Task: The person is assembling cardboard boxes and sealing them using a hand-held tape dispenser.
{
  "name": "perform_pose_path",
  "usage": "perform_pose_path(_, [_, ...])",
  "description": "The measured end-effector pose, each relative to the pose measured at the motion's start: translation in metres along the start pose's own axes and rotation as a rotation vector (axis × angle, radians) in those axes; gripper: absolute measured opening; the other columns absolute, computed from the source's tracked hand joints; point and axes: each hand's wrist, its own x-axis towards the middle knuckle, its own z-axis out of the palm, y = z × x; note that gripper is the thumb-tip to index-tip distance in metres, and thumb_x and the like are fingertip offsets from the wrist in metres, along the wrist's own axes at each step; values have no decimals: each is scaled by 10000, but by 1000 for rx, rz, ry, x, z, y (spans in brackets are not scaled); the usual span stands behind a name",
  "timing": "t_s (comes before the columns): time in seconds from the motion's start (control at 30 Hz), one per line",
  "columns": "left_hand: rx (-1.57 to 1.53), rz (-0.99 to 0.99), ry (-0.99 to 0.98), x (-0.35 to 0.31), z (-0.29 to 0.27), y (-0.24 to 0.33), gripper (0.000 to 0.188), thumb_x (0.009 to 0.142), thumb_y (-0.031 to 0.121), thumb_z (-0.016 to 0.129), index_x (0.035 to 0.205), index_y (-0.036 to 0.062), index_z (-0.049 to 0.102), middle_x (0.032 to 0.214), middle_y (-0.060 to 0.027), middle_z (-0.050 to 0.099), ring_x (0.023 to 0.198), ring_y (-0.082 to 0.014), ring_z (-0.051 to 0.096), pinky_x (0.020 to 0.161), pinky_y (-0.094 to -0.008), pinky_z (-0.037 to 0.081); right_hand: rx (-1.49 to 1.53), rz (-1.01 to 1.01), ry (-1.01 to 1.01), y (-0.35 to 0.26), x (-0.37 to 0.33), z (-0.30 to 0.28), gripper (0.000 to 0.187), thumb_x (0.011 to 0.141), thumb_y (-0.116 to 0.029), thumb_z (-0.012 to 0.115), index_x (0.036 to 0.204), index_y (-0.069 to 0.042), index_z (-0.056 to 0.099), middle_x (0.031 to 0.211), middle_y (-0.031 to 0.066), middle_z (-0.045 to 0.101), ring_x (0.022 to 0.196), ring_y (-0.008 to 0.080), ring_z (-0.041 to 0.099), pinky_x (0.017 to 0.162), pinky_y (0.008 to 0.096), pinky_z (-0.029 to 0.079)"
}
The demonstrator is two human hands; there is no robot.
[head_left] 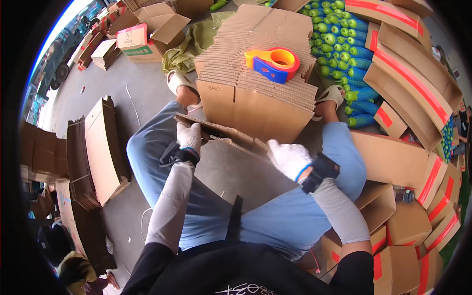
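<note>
Between my knees I hold a flattened cardboard box (235, 136) by its two ends, tilted and seen mostly along its edge. My left hand (189, 136), in a white glove, is closed round its left end with the thumb on the near side. My right hand (289, 158), gloved too, is closed at the right end; its fingertips are partly hidden. Just beyond stands a thick stack of flattened cardboard boxes (263, 110) on edge between my feet. An orange and blue tape dispenser (273, 64) rests on top of that stack.
At right lie rows of green produce in blue netting (344, 59). Beside them stand open cartons with red tape (400, 93), and more cartons (405, 221) lie near my right elbow. Bundled flat cardboard (104, 147) stands at left. An open carton (142, 43) sits far left.
</note>
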Motion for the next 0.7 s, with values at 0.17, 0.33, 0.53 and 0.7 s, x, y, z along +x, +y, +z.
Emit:
perform_pose_path(0.17, [598,367,-143,29,-58,-31,561,789,63,548,1339,3,454,1087,-270,647,992,-419,648,899,-441,505,146,-139,51,19,23,20,270,906,-283,567,889,-16,597,747,232,656,742,415,666,673,515,533])
perform_pose_path(0.33, [1231,346,-287,-37,-61,29,303,835,131,588,1105,14,514,921,-230,695,791,-393,704,684,-461,551,223,135,181,3,17,36,305,907,-270,545,882,31,582,766,270,640,758,441,640,709,523,521])
perform_pose_path(0.53, [1648,444,-322,-62,-27,16,438,815,139,638,1198,19,464,1049,-157,618,782,-287,708,646,-406,578,147,439,106,-63,-1,47,461,871,-183,554,1211,126,517,722,235,660,705,395,680,659,491,552])
perform_pose_path(0.7, [1208,548,-633,-65,-14,36,462,799,281,719,1148,43,531,1088,-179,574,950,-366,656,725,-466,561,270,802,245,-62,-37,33,575,891,-168,558,1395,47,382,962,277,659,813,439,665,733,506,541])
